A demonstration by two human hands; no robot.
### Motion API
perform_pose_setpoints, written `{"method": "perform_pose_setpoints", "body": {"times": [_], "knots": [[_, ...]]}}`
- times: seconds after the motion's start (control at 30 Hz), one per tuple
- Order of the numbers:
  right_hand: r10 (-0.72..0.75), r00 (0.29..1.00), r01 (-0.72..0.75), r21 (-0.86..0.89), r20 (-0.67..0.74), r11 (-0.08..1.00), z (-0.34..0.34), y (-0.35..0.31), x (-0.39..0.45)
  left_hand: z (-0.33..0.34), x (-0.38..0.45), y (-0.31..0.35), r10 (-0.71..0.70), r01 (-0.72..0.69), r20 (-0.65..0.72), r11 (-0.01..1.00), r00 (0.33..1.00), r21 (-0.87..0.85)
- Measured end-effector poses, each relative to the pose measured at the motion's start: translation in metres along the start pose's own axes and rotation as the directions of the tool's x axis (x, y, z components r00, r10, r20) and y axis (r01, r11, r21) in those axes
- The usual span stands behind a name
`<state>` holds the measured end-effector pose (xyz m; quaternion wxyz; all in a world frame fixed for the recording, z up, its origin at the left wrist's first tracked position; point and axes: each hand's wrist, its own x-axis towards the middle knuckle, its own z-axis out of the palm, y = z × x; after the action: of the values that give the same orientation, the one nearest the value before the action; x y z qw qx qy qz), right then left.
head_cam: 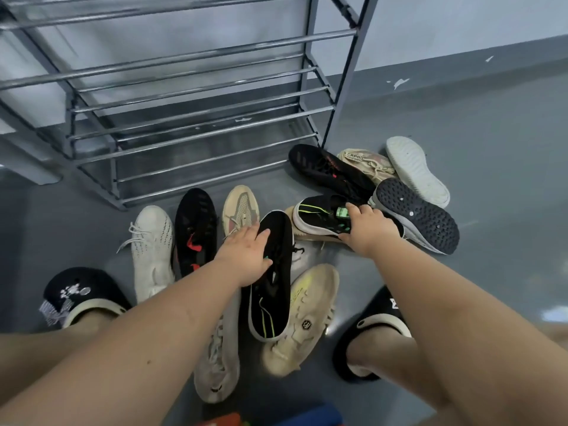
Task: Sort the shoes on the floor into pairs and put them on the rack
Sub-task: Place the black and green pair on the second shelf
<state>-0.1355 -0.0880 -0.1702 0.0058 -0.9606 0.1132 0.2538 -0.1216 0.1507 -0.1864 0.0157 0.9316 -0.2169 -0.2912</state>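
Several loose shoes lie on the grey floor in front of a metal shoe rack (190, 87). My left hand (246, 256) grips the edge of a black sneaker with neon green lines (272, 287) lying at the middle. My right hand (368, 229) closes over its match, a black sneaker with a green tongue tag (319, 216), which rests on a beige shoe. To the left lie a white knit sneaker (152, 250), a black sneaker with red marks (195, 229) and a beige sneaker (241, 207).
At the right lie a second black and red sneaker (325, 170), a beige sneaker with lettering (365, 164), an upturned white sole (415, 170) and an upturned dark studded sole (418, 213). Near my feet, in black clogs (76, 293), lie a cream sneaker (304, 315) and a white one (218, 364).
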Motion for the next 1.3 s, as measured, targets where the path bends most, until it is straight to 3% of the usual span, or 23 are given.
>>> {"method": "perform_pose_setpoints", "body": {"times": [0.3, 0.5, 0.7, 0.93, 1.1, 1.17, 1.23, 1.3], "knots": [[0.068, 0.997, -0.075, 0.159, 0.048, 0.985, 0.028, 0.022, 0.040, -0.019, 0.064, 0.029, 0.052, -0.052, 0.031, 0.998, 0.998, 0.022], [0.075, 0.996, -0.087, 0.265, 0.057, 0.960, 0.042, 0.018, 0.075, -0.019, 0.109, 0.043, 0.048, -0.041, 0.077, 0.995, 0.996, -0.089], [0.119, 0.987, -0.153, 0.370, 0.112, 0.916, 0.049, 0.040, 0.098, -0.015, 0.142, 0.053, -0.095, 0.138, 0.141, 0.931, 0.985, -0.337], [0.104, 0.992, -0.120, 0.339, 0.067, 0.933, 0.051, 0.050, 0.098, -0.004, 0.150, 0.063, -0.270, 0.305, 0.142, 0.814, 0.952, -0.494], [0.143, 0.989, -0.141, 0.466, 0.031, 0.873, 0.055, 0.049, 0.090, 0.006, 0.145, 0.076, -0.308, 0.285, 0.004, 0.876, 0.952, -0.389], [0.188, 0.982, -0.170, 0.539, 0.022, 0.825, 0.054, 0.050, 0.087, 0.007, 0.143, 0.080, -0.259, 0.233, -0.049, 0.923, 0.965, -0.305], [0.239, 0.971, -0.205, 0.610, 0.027, 0.766, 0.053, 0.050, 0.082, 0.006, 0.140, 0.082, -0.207, 0.175, -0.044, 0.909, 0.977, -0.379], [0.283, 0.959, -0.228, 0.663, 0.026, 0.713, 0.052, 0.047, 0.076, 0.003, 0.134, 0.086, -0.195, 0.161, -0.008, 0.828, 0.981, -0.537]]}}
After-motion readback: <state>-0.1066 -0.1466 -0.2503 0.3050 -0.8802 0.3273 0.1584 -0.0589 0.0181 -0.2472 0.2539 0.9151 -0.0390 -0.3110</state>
